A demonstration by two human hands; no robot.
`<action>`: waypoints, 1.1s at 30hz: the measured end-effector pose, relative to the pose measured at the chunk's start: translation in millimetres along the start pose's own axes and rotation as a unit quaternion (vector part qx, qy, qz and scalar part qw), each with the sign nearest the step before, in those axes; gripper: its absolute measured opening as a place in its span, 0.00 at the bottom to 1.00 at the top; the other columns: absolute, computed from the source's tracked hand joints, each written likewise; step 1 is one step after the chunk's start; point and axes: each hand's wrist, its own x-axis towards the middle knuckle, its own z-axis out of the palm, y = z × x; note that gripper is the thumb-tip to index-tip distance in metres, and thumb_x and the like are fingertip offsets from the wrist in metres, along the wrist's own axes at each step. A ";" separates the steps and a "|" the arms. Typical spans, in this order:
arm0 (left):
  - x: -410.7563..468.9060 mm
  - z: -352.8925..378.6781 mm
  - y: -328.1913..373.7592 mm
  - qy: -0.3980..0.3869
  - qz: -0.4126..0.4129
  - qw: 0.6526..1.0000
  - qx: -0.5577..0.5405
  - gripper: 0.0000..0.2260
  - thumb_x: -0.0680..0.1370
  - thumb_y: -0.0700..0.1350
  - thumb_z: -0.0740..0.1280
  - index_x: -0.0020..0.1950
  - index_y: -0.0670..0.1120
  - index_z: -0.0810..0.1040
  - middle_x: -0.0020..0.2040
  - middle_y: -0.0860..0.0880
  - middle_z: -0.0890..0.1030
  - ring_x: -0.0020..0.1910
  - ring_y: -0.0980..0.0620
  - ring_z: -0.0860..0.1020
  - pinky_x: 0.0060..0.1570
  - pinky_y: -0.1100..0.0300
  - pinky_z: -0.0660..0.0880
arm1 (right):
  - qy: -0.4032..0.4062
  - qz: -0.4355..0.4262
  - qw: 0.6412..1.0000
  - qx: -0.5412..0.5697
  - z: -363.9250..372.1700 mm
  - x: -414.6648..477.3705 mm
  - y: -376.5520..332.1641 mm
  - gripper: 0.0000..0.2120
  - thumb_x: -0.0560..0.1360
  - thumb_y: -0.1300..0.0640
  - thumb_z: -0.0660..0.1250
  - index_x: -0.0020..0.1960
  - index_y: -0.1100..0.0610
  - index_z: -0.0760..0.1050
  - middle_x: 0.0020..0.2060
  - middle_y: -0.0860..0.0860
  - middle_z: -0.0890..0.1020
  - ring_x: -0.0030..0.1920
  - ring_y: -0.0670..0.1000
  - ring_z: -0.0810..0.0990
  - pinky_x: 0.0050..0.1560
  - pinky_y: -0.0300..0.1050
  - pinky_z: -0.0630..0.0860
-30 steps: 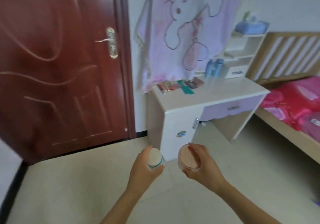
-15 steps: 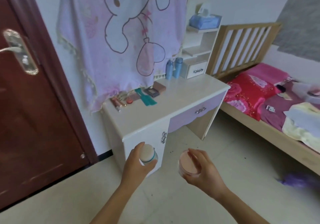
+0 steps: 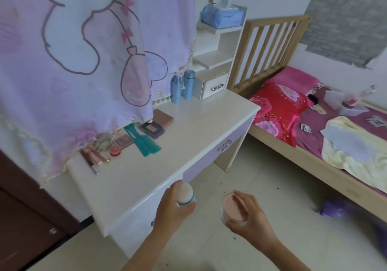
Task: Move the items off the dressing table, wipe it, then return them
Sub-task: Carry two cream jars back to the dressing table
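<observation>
Your left hand [image 3: 171, 208] curls round a white jar [image 3: 186, 193] at lower centre. The jar's domed top shows clear of your grip, just over the table's [image 3: 146, 176] front edge. To its right, your right hand [image 3: 250, 218] grips a pink jar [image 3: 230, 210] from the side, fingertips [image 3: 238, 199] lying across its lid, above the floor. Both forearms reach up from the bottom edge.

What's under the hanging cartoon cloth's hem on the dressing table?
The cloth overhangs the back of the dressing table, covering a corner of the brown palette. Anything further behind it is hidden.
</observation>
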 end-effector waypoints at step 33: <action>404.4 21.1 79.0 0.216 -0.118 0.921 0.301 0.28 0.70 0.57 0.68 0.67 0.51 0.67 0.58 0.48 0.76 0.57 0.50 0.73 0.52 0.60 0.68 | -0.187 -0.081 0.978 -0.054 17.7 448.0 78.7 0.40 0.54 0.43 0.66 0.57 0.18 0.47 0.53 0.36 0.65 0.54 0.27 0.65 0.51 0.19 0.63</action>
